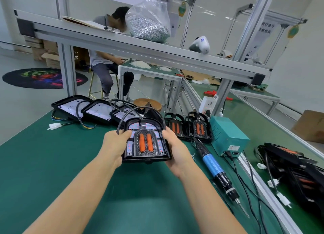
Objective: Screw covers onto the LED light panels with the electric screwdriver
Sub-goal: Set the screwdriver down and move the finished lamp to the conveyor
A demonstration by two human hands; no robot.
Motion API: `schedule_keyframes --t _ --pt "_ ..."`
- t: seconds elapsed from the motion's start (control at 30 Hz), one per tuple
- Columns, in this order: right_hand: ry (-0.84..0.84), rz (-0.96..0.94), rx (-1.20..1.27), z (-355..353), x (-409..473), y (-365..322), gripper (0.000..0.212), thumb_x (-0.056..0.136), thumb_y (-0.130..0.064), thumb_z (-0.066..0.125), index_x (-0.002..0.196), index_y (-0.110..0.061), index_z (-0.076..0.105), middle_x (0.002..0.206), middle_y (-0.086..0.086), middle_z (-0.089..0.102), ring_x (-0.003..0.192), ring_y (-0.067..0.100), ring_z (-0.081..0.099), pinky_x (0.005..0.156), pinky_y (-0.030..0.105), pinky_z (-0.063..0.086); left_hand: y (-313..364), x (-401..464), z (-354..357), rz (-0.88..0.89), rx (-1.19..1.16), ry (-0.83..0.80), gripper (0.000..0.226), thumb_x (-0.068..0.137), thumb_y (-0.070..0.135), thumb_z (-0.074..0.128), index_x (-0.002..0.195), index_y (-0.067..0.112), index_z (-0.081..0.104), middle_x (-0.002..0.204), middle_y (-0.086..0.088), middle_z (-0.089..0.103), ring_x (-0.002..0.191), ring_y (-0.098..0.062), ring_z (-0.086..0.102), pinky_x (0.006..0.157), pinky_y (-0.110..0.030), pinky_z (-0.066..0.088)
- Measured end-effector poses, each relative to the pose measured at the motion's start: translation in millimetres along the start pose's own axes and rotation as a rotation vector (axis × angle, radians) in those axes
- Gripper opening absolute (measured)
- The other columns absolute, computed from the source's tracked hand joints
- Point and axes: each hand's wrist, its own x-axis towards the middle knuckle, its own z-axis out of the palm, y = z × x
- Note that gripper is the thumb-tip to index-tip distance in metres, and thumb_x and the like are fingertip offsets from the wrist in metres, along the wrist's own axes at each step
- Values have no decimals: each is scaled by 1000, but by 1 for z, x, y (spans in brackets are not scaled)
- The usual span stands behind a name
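Green workbench (52,163): carries all stock, kept within arm's reach under the aluminium shelf (140,46), where a bag of screws (149,23) sits.

Stack of finished units (294,165), right edge: black housings piled up, apparently set aside as done; count cannot be told.

Uncovered LED panels (98,111), far left: three in an overlapping row, white boards facing up, apparently awaiting covers.

Teal power supply (228,135): one, right of centre, cabled to the driver.

Covered units (188,127): two side by side just left of the supply, orange lenses showing.

Panel in hand (146,140): one, held above the mat at centre, tilted toward the camera. Cover with two orange lenses sits on it. Judgement: being checked or aligned before screwing.

Electric screwdriver (215,167): one, lying on the mat just right of the held panel, bit pointing toward the operator, untouched, convenient for the right hand.

Left hand (115,144): grasps the panel's left edge, thumb on top.

Right hand (173,146): grasps the right edge, fingers curled beneath.

White connectors (54,126): several on loose leads
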Motion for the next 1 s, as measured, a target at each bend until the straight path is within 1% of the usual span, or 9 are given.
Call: schedule_keyframes --t 0.07,0.2,0.37,0.5,0.6,0.7,0.77,0.87,1.0 --pt "-12 -11 12 -6 -7 0 30 98 -15 52 123 -29 58 106 -3 75 85 13 72 64 26 57 -3 -2 4 -4 11 -56 13 92 13 60 83 4 61 95 -21 62 89 -30 55 97 -61 43" --pt "15 -83 31 -17 -17 -3 37 99 -15 52 134 -27 55 117 5 72 92 19 71 69 32 59 -5 -10 18 5 1 -163 13 92 14 60 88 6 68 99 -22 69 89 -34 63 92 -59 48" --pt "99 -213 14 -38 -34 -16 35 98 -4 47 124 -21 63 107 9 74 78 18 71 59 30 57 -11 -20 47 19 -11 -277 19 93 15 59 107 6 68 107 -18 69 104 -37 63 96 -54 47" --pt "198 -282 -9 -61 -48 -26 36 98 -3 47 123 -23 63 106 7 74 79 17 72 58 29 57 -16 -28 73 24 -32 -385 17 95 15 56 102 9 69 84 -8 75 69 -20 70 59 -29 56" --pt "256 -317 -29 -77 -60 -36 35 99 -5 46 125 -22 63 110 6 73 85 18 72 62 31 57 -19 -36 95 19 -50 -452 15 94 15 56 103 10 68 88 -6 75 72 -19 70 61 -29 55" --pt "325 -349 -30 -96 -74 -46 34 100 -5 45 123 -22 64 111 6 73 86 18 72 62 30 57 -23 -47 118 30 -73 -512 12 93 12 57 94 15 68 85 -2 75 69 -13 70 54 -23 54" --pt "372 -366 -17 -110 -83 -53 33 100 -5 46 119 -22 66 106 8 74 80 18 72 58 29 56 -27 -54 135 37 -50 -539 15 92 13 59 105 15 65 99 -6 72 81 -15 69 64 -26 57" --pt "461 -409 -12 -130 -98 -66 33 100 -3 44 118 -21 65 105 9 74 81 20 72 59 30 57 -34 -65 164 37 -17 -592 33 90 15 62 122 14 56 112 -5 66 102 -18 63 94 -38 49" --pt "580 -446 -51 -160 -117 -85 34 100 -2 42 123 -18 62 111 10 73 93 27 70 77 42 60 -48 -79 207 39 3 -674 38 91 10 60 126 17 50 108 1 62 97 -12 58 98 -37 40"
